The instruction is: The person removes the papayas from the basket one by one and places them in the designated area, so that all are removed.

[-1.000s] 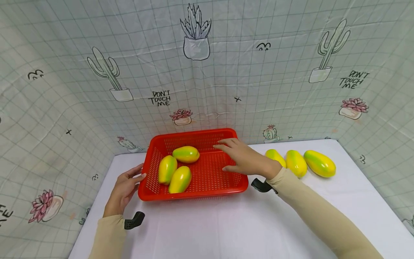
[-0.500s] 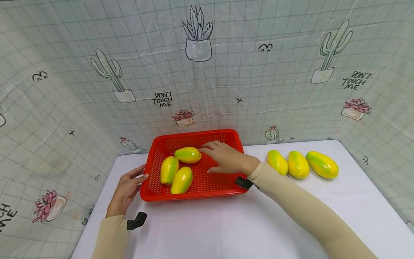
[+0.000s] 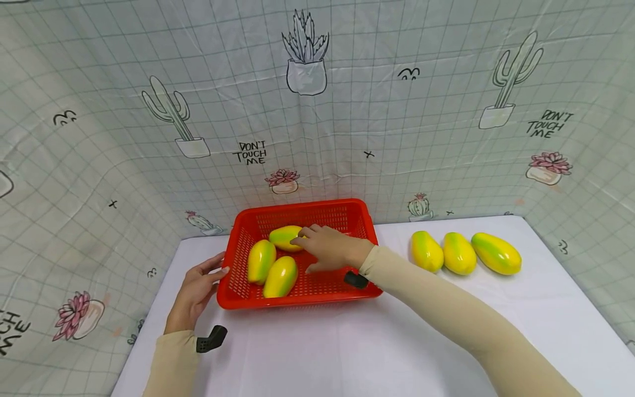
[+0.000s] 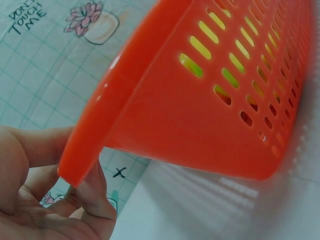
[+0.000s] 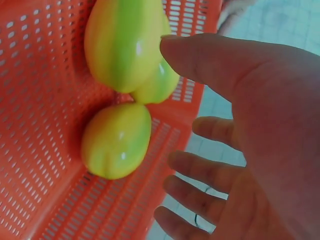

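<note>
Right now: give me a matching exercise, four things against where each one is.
1. left hand
2. right hand
3. rear mango
4. three loose mangoes

a. on the table right of the basket
b. at the basket's left rim
c. inside the basket, at the far wall
d. over the basket, fingers at the rear mango

Pairs: 1-b, 2-d, 3-c, 4-a
</note>
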Demonstrator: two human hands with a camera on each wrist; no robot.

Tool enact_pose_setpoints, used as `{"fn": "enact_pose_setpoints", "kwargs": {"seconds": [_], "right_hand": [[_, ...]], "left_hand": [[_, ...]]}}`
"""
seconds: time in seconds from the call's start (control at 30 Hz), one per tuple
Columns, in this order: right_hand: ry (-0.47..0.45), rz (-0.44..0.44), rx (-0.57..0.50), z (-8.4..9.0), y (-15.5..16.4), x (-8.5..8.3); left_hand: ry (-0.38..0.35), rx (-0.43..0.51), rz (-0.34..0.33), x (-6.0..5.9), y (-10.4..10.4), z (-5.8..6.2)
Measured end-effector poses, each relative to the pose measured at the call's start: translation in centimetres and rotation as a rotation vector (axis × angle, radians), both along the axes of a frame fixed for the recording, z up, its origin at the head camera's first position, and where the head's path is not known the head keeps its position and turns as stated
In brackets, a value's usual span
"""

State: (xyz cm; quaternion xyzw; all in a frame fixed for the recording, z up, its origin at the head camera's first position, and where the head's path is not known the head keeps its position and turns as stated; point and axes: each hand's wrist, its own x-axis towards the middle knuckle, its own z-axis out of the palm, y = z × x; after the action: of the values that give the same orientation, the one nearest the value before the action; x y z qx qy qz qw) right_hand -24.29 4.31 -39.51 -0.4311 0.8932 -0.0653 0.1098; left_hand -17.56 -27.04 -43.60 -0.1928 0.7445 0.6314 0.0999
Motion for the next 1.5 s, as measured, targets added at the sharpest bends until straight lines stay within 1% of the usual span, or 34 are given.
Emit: {"fn": "enact_pose_setpoints", "kwargs": {"seconds": [0.17, 0.3, 0.6, 0.83, 0.97, 1.17, 1.37, 1.5], "right_hand": [[0.018, 0.011, 0.071, -0.1, -1.3, 0.2], [0.025, 0.024, 0.101, -0.1, -2.3, 0.5], [-0.012, 0.016, 0.16, -0.9, -3.9, 0.7], [-0.011, 0.009, 0.209, -1.4, -4.9, 0.7], [-0.034, -0.011, 0.223, -1.4, -5.3, 0.7], [-0.063, -0.015, 0.244, -1.6, -5.7, 0.5], [-0.134, -0.048, 0.249, -1.6, -6.0, 0.3], [-0.154, -0.062, 0.249, -1.6, -6.3, 0.2]], "left_hand": [[-0.007, -0.002, -0.004, 0.0, 0.0, 0.1], [-0.002, -0.002, -0.008, -0.1, 0.1, 0.1], [-0.001, 0.012, -0.001, -0.1, 0.0, -0.1], [0.009, 0.013, -0.012, 0.0, 0.0, -0.1], [0.01, 0.017, -0.012, 0.0, 0.0, 0.0], [0.007, 0.016, -0.011, 0.0, 0.0, 0.1], [0.006, 0.018, -0.011, 0.0, 0.0, 0.2], [0.008, 0.018, -0.012, 0.0, 0.1, 0.2]]}}
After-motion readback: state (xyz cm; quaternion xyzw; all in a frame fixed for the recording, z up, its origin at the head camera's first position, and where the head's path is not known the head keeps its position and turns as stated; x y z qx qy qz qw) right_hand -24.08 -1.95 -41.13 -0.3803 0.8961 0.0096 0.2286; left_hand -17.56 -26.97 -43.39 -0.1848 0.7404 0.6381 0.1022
